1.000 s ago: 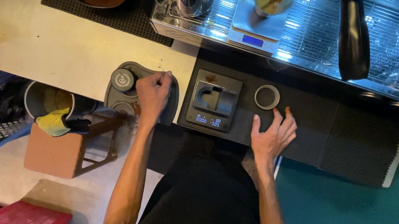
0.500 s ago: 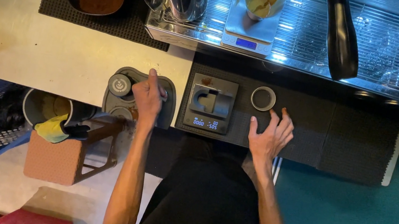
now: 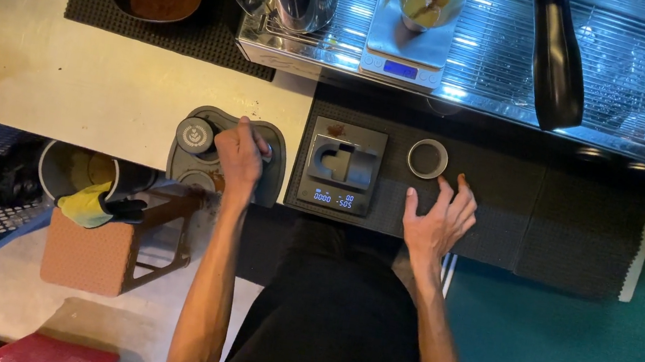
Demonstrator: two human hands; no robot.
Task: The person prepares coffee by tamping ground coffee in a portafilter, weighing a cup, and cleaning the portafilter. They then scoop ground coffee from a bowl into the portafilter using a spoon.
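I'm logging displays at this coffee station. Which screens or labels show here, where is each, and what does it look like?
Dark square scale on the black mat, between left hand and right hand: narrow strip of lit blue digits along its near edge.
Silver scale on the machine's grille: small blue-lit rectangular screen facing front.

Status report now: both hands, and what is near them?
Left hand closed on something small over the grey tamping mat. Right hand open, flat on the black mat, beside the small ring. Nothing between them but the scale.
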